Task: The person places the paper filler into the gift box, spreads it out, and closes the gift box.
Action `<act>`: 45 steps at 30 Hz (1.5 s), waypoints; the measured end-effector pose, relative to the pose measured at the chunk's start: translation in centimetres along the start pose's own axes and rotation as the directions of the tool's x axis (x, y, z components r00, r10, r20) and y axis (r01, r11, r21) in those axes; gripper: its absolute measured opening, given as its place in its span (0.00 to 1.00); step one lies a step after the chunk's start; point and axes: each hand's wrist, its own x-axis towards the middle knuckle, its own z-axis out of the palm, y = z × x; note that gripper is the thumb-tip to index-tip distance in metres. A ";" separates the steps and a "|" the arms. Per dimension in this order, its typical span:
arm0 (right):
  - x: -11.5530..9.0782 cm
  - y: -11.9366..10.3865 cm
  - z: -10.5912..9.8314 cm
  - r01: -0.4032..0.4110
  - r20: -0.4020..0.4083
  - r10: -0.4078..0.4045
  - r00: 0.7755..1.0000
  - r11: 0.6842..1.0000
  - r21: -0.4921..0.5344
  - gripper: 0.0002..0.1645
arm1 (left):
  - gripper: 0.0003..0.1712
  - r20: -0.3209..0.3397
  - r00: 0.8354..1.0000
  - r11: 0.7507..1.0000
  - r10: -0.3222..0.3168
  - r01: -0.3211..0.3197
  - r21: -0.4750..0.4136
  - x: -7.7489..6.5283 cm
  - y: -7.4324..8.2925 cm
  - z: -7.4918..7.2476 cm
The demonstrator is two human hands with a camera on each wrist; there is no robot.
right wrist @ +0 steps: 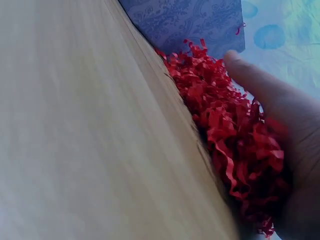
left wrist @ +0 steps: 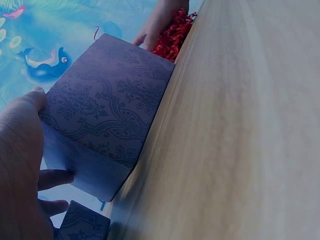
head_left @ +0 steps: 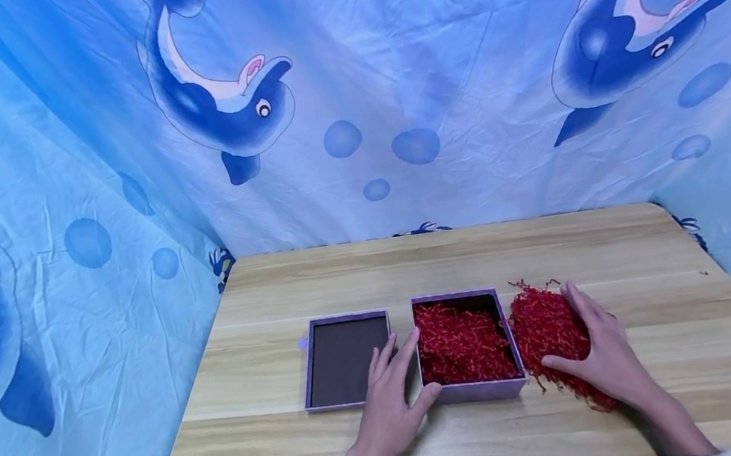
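A square purple patterned box (head_left: pixel 479 392) stands in the middle of the table, partly filled with red crinkled paper shreds (head_left: pixel 463 345). My left hand (head_left: pixel 392 405) rests at its near left corner, thumb by the front rim and fingers extended along the left wall. To the right of the box lies a loose heap of the same red shreds (head_left: pixel 549 331). My right hand (head_left: pixel 606 355) spreads over the heap's right side, its thumb (right wrist: pixel 260 82) stretched along the shreds and its fingers at the far edge. Part of the heap is hidden beneath that palm.
The shallow box lid (head_left: pixel 347 362), dark inside, lies open side up to the left, close to my left fingers. A few stray shreds stick out around the heap and over the box's right rim. A blue dolphin-print curtain (head_left: pixel 348 72) hangs behind the wooden table (head_left: pixel 262 450).
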 end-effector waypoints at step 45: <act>-0.4 -0.4 0.0 -0.061 -0.061 0.066 0.996 0.996 0.068 0.75 | 0.48 0.011 1.000 1.000 -0.028 0.028 0.008 -0.1 0.0 0.0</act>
